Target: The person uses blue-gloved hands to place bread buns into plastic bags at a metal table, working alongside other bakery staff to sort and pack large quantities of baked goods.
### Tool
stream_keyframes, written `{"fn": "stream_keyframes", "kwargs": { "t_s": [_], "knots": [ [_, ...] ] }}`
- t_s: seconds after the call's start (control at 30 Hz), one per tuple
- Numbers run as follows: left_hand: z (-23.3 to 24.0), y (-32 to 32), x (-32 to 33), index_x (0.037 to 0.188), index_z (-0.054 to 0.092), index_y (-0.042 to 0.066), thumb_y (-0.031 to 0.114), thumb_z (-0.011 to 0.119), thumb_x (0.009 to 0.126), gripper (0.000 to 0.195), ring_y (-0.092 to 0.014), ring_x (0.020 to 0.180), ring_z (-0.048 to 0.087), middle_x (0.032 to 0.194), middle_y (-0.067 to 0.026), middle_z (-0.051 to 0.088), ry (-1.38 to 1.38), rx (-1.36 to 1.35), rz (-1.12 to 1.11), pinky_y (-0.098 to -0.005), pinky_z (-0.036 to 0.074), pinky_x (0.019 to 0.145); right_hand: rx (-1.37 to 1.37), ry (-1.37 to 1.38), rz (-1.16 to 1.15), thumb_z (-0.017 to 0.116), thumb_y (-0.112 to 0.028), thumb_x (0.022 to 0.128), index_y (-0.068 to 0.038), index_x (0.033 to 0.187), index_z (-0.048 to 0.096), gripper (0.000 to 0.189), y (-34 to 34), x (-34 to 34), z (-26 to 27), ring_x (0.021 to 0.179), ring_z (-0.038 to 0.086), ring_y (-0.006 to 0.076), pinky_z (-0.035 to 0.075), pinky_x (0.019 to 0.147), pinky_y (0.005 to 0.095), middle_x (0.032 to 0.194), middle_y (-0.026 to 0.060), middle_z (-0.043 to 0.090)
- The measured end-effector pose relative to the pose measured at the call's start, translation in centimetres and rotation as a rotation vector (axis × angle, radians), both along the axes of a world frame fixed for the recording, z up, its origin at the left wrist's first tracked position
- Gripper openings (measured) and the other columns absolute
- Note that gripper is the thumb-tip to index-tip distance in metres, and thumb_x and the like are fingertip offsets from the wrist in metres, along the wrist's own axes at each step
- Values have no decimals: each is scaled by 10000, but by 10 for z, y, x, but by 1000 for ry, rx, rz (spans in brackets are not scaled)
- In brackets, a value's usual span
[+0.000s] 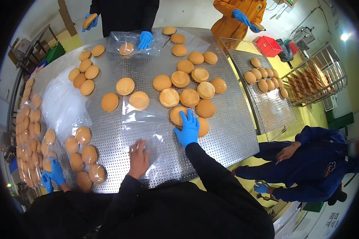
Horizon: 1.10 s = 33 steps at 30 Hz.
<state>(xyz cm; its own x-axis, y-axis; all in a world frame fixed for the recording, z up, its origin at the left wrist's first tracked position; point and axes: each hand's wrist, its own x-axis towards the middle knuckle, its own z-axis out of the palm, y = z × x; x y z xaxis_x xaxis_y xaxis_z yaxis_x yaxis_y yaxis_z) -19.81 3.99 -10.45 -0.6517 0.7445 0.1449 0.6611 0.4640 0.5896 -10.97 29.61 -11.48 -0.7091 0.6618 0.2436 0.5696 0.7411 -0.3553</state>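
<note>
My right hand (pixel 188 128), in a blue glove, rests its fingers on a round bun (pixel 178 116) in a group of buns on the perforated metal table (pixel 113 167). Another bun (pixel 202 127) lies partly behind its right edge. My bare left hand (pixel 139 158) lies on the near end of a clear plastic bag (pixel 155 140), fingers spread; whether it pinches the film cannot be told. One bun (pixel 139 101) sits at the far end of this bag. Two more buns, one pale (pixel 125 86) and one browner (pixel 109 102), lie just beyond and to the left.
A pile of clear bags (pixel 64 104) lies left, with bagged buns (pixel 89 155) nearer. A co-worker's gloved hands (pixel 55 171) handle a bag at lower left. Across the table another person's gloved hand (pixel 145 40) touches a bag. A wire rack (pixel 272 110) with buns stands right.
</note>
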Motion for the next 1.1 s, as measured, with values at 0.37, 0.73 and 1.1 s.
{"fn": "stream_keyframes", "kwargs": {
  "t_s": [0.37,0.73,1.1],
  "knots": [
    [-5,-42,29,1289,564,54,195,660,879,445,-398,1281,446,1350,-203,501,225,-200,405,-522,350,1039,-745,535,-166,745,-235,879,-73,1358,561,537,80,63,-29,1197,597,284,469,1013,384,1338,211,587],
    [-2,-28,90,1167,598,11,139,671,870,331,-347,1232,497,1215,-141,574,176,15,153,-497,358,1015,-353,228,-57,918,-202,640,-114,1393,514,859,42,104,-25,1390,405,388,350,1146,453,1513,236,391],
    [-21,-44,92,1169,601,16,132,672,723,467,-333,1118,516,1143,-136,563,241,-275,80,-496,404,944,-420,330,210,808,-226,759,-49,1281,588,593,95,-54,3,1246,555,376,458,1049,433,1332,201,581]
  ]
}}
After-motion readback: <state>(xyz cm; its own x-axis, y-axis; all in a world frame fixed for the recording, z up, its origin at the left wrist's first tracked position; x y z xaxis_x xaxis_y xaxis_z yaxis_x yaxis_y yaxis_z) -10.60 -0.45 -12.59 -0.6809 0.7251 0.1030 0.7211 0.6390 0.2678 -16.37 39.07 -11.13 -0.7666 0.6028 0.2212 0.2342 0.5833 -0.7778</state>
